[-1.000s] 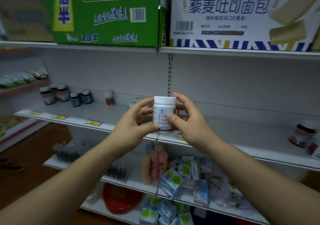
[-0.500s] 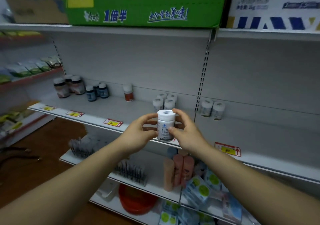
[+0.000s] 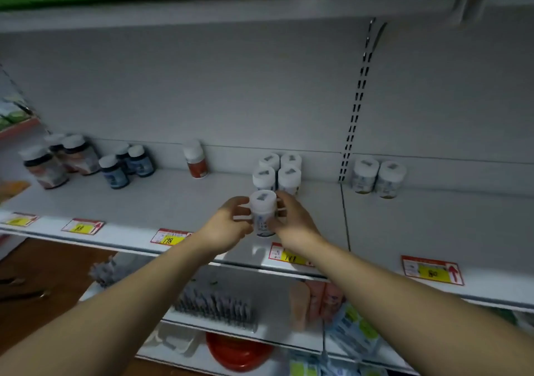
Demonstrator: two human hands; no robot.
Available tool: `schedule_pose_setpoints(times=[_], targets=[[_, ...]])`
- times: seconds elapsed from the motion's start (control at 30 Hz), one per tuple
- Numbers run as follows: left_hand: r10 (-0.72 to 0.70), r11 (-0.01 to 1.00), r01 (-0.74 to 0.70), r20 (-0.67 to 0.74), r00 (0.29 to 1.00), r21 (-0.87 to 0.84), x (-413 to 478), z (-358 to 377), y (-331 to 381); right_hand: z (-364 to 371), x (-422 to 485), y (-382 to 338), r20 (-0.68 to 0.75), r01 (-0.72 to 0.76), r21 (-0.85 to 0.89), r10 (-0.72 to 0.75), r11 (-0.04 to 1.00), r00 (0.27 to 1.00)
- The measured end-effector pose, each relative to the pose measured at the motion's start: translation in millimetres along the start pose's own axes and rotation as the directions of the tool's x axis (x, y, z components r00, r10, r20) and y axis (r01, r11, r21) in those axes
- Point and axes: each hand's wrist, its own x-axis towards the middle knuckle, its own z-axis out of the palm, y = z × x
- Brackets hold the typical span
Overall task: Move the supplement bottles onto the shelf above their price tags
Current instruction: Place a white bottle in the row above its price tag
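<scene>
A white supplement bottle with a blue-printed label stands upright between both my hands, low over the white shelf, just in front of a cluster of several identical white bottles. My left hand grips its left side and my right hand its right side. A red and yellow price tag reading 188 sits on the shelf edge right below the bottle, partly hidden by my right wrist. Whether the bottle's base touches the shelf I cannot tell.
Two more white bottles stand to the right past the slotted upright. An orange-labelled bottle, dark blue bottles and brown jars stand to the left. Other price tags line the edge. Lower shelves hold packets and a red bowl.
Both hands carried the bottle forward and down to the shelf in front of the white cluster. The camera moved closer and tilted down.
</scene>
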Motion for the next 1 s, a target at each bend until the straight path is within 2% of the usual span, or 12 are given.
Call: schedule_pose_setpoints(times=[0.23,0.4,0.53,0.63,0.8,0.9,1.0], targets=[[0.035,0.999,-0.035,0.15,0.988,-0.004,36,-22,-24,31,11,3,-0.128,-0.16,-0.029,0.155,0.987,0.98],[0.073,0.997,-0.073,0.245,0.967,-0.011,51,-31,-26,41,22,-2,-0.221,-0.209,-0.048,0.194,0.977,0.956],[0.06,0.997,-0.073,0.302,0.951,0.033,57,-36,-24,43,24,-7,-0.226,-0.244,-0.079,0.221,0.967,0.949],[0.055,0.995,-0.075,0.281,0.958,0.064,62,-48,-16,37,24,-14,-0.201,-0.25,-0.156,0.217,0.955,0.955],[0.181,0.959,-0.237,0.307,0.934,0.155,66,-69,16,-2,9,-28,-0.234,-0.337,-0.246,0.282,0.909,0.93],[0.3,0.901,-0.39,0.378,0.876,0.19,58,-55,49,-39,-15,-37,-0.305,-0.393,-0.322,0.298,0.861,0.904],[0.346,0.85,-0.483,0.466,0.814,0.212,45,-21,77,-81,-50,-48,-0.379,-0.429,-0.418,0.275,0.801,0.884]])
